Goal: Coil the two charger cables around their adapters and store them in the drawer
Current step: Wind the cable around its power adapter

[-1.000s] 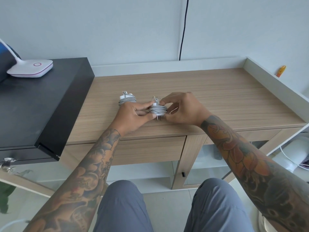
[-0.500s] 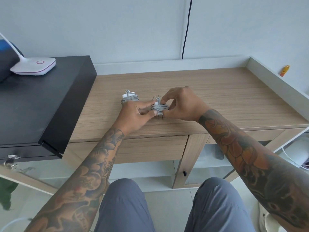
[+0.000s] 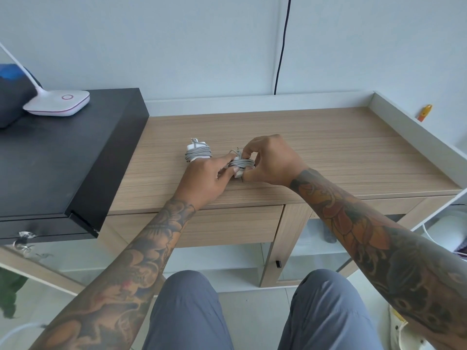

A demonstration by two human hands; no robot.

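1. You are pinching the second charger (image 3: 242,164) between both hands, low over the wooden desk (image 3: 328,152), because the last turns of its gray cable need steadying while you finish them.
2. Your left hand (image 3: 206,176) is bracing the near side of the bundle, thumb and fingertips pressing against the wraps; that is keeping the coil from springing loose.
3. Your right hand (image 3: 269,160) is curling over the far side, its fingers (image 3: 246,150) nipping what looks like the cable's free end at the top, probably to tuck it under a turn.
4. The first charger (image 3: 197,153) is lying just behind your left hand, on the desk and apart from it, already wrapped; it is waiting there so both can go away together.
5. The drawer (image 3: 227,224) under the desk edge is sitting closed in front of your knees, so storing is not yet begun.
6. You are probably needing one hand free soon to pull it open; if the end is not tucked, the coil may loosen.
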